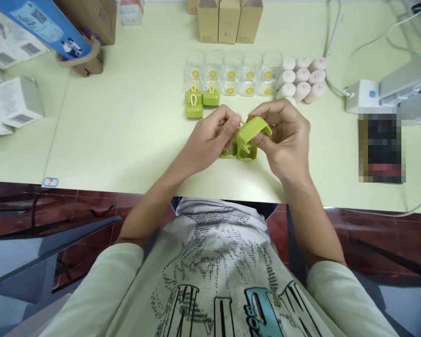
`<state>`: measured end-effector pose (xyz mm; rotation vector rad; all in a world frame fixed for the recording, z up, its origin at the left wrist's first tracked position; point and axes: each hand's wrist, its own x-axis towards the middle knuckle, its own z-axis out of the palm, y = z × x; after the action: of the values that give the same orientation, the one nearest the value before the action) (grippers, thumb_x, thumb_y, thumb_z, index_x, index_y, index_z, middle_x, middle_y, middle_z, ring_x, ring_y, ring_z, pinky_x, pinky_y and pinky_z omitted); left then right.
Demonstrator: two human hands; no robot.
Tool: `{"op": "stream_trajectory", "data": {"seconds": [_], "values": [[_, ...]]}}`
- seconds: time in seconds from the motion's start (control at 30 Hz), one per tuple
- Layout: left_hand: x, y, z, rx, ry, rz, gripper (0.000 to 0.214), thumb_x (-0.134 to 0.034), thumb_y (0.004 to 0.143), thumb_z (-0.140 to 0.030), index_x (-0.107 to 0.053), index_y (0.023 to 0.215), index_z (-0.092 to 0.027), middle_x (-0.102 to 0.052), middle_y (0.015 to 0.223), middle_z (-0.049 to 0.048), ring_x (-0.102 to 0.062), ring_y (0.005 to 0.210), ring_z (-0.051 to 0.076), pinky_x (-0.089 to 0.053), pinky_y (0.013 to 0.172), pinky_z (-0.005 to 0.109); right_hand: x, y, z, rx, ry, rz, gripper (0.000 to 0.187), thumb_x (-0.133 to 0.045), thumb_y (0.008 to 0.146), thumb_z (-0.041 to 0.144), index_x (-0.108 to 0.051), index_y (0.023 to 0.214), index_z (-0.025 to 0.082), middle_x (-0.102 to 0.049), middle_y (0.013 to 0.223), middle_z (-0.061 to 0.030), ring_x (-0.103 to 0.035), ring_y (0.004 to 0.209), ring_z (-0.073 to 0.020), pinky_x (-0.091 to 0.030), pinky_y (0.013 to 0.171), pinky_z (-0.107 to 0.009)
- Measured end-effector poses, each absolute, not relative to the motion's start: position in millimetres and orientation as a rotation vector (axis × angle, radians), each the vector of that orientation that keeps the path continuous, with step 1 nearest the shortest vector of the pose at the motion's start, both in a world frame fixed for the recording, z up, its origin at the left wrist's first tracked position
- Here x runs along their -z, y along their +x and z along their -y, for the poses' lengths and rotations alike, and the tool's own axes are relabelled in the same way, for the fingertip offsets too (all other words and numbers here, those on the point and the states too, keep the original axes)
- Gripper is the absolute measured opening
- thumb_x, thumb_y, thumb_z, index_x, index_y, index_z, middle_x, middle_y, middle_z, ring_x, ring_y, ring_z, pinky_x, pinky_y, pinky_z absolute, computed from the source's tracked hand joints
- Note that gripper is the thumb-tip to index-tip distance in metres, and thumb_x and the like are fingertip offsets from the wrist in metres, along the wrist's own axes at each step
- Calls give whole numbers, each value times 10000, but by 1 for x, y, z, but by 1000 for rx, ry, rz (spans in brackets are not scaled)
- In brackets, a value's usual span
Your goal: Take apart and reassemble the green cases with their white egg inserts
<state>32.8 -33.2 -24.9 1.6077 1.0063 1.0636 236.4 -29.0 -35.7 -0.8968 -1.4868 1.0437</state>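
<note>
Both hands are closed on one green case [251,131], near the middle of the table [126,140], closer to its near edge than its far one.

- **Right hand [284,135]:** thumb and fingers are wrapped around the raised lid, holding it tilted open.
- **Left hand [210,138]:** fingertips are pinched narrow at the lid's edge. I cannot tell whether a small part sits between them.
- **Base:** it shows below my fingers as rounded green wells. Whether it touches the table is unclear.

Judgement on handling: the lid looks like thin moulded plastic on a hinge. I should support it near the hinge, press lightly, and steady the base rather than twist the two halves against each other.

Materials, moving outward:
- **Case:** smooth, matt, lime green, with rounded corners.
- **Closed cases [198,104]:** three of the same green lie just beyond my left hand, two with pale loops on top.
- **Clear boxes [231,75]:** these stand behind them in a row. They are glossy and square, with yellow dots.
- **Pink caps [303,77]:** these lie beside the clear boxes on the right. They are blunt and satin-finished.
- **Cartons [229,21]:** these are plain brown card, standing at the far edge.
- **White boxes [16,100]:** these sit at the left edge and carry barcodes.
</note>
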Motion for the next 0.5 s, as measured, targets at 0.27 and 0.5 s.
{"op": "stream_trajectory", "data": {"seconds": [0.27, 0.5], "values": [[16, 27, 32, -1039, 1546, -1034, 389, -740, 1154, -460, -662, 851, -230, -626, 727, -14, -632, 633, 133, -531, 602, 263, 34, 234, 34, -1077, -946, 1554, 534, -972, 865, 776, -758, 1063, 330, -805, 1025, -51, -825, 995, -304, -773, 911, -501], [21, 27, 32, -1247, 1657, -968, 369, -734, 1148, -438, -677, 846, -234, -626, 741, -11, -592, 650, 139, -485, 607, 281, 30, 232, 43, -1088, -851, 1559, 437, -991, 916, 635, -752, 1063, 300, -758, 1007, -35, -805, 947, -243, -756, 904, -453]]}}
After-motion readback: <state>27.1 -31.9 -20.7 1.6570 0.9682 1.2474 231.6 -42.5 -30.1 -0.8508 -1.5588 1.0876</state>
